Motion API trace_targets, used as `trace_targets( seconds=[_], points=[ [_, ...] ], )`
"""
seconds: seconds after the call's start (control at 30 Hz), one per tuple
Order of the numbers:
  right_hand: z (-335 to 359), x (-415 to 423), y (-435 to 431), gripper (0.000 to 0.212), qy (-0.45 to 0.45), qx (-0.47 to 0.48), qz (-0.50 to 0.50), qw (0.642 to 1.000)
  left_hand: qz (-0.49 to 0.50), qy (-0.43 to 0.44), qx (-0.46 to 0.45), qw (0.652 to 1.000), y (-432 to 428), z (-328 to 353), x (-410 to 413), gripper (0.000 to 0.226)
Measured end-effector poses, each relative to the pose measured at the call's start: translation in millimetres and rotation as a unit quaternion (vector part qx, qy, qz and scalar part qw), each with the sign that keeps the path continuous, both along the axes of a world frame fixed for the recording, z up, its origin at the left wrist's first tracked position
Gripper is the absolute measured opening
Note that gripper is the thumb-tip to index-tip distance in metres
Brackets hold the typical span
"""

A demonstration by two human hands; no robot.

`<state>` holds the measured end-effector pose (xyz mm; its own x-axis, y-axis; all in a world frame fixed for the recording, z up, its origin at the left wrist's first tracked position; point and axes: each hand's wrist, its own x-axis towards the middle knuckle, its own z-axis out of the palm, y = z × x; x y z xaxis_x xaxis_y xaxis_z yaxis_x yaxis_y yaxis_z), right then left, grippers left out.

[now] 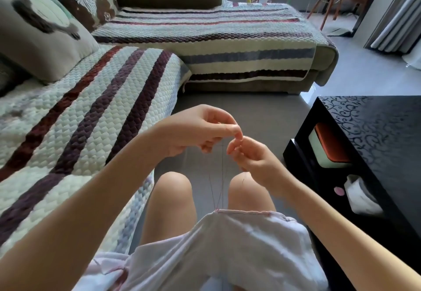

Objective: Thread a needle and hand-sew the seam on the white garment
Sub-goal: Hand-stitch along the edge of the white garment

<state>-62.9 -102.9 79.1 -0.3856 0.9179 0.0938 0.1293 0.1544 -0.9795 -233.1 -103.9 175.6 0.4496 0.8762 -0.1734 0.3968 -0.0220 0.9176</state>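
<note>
The white garment point(239, 245) lies over my lap, its pink-stitched seam edge point(241, 211) lifted at the front. Thin red thread point(222, 177) rises in two strands from the seam's left end up to my hands. My left hand point(200, 129) is held above my knees with fingers curled, pinching the thread. My right hand point(250, 156) is right next to it, fingers curled, fingertips nearly touching the left hand's. A thin dark sliver near my right wrist point(243, 180) could be the needle; I cannot tell.
A striped quilted sofa cover point(95, 113) runs along my left and ahead. A black patterned coffee table point(369, 136) stands at my right, with a red-and-green box point(328, 147) and white items on its lower shelf. Grey floor lies between my knees.
</note>
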Motion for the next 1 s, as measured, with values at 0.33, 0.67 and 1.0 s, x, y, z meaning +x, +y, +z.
trace_targets(
  seconds=[0.33,0.67,1.0],
  points=[
    [10.4,3.2,-26.1,0.029,0.144,-0.040,0.085,0.985,0.059,-0.097,-0.059,0.992,7.7,-27.4,-14.0,0.022],
    [36.5,35.9,-0.9,0.014,-0.005,0.137,-0.134,0.982,0.045,0.031,-0.155,0.986,-35.9,-126.1,-9.6,0.048],
    [29.8,53.6,107.7,0.027,0.151,-0.218,-0.173,0.948,0.018,-0.029,-0.183,0.982,-67.4,-154.5,-4.1,0.014]
  ],
)
